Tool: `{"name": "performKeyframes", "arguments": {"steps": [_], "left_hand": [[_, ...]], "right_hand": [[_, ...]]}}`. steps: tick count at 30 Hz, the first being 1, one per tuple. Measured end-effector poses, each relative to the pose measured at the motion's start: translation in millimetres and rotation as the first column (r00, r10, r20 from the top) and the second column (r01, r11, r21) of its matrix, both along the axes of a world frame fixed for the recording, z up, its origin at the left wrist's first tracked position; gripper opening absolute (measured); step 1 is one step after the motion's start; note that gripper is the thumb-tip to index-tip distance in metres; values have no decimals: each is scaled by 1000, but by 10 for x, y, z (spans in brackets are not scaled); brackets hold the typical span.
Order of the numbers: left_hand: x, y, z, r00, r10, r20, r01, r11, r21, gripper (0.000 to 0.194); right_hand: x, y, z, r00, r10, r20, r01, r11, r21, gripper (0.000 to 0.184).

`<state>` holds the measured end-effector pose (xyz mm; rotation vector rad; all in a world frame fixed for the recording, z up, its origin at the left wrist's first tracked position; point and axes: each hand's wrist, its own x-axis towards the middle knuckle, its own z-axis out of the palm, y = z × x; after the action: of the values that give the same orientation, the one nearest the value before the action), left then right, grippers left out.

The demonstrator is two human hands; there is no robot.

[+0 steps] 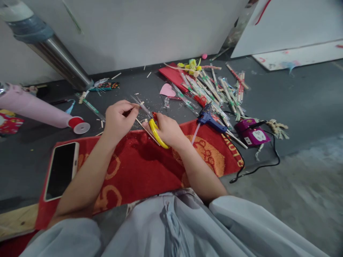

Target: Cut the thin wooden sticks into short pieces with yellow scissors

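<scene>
Yellow handles curve out of my right hand [170, 130], which is closed around the scissors [155, 132]; their blades point away from me, a little apart, over the dark tabletop [294, 96] just past the edge of a red towel [150, 175]. My left hand [120, 116] is narrowed to a pinch, thumb and forefinger together on a small pale piece [142, 103] right at the blades. A thin pale stick [147, 131] slants below the scissors, and tiny crumbs and offcuts are scattered around. Beyond my right hand, a blue glue gun [210, 119] lies at the towel's far edge, a translucent glue stick [196, 134] poking from its back. Past it spreads a heap of wrapped sticks [206, 89], with a pink paper heart [167, 90] beside it, a red card [174, 75] partly under it and a yellow fuzzy bundle [191, 67] at the top. Farther right sits a purple box [250, 132] with a black cable [268, 166] looping around it. On my left a phone [61, 171], its screen dark, rests on the towel near my forearm; past that are a lilac cylinder [37, 107] with a red-and-white end and a steel post [64, 57] standing before a pale panel [134, 32].
</scene>
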<state>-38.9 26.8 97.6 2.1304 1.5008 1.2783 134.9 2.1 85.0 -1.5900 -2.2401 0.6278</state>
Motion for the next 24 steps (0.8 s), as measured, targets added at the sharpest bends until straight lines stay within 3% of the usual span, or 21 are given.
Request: {"name": "performKeyframes", "arguments": {"steps": [9, 15, 24], "left_hand": [[10, -2, 4, 1000, -1, -13, 1, 1000, -1, 17], [2, 0, 13, 998, 18, -53, -17, 1000, 26, 27], [-43, 4, -19, 972, 94, -215, -72, 991, 112, 15]], "right_hand": [[-11, 12, -20, 1000, 1, -3, -1, 1000, 1, 65], [-60, 27, -7, 998, -59, 7, 59, 996, -61, 62], [-76, 32, -9, 993, -119, -12, 118, 990, -74, 62]]}}
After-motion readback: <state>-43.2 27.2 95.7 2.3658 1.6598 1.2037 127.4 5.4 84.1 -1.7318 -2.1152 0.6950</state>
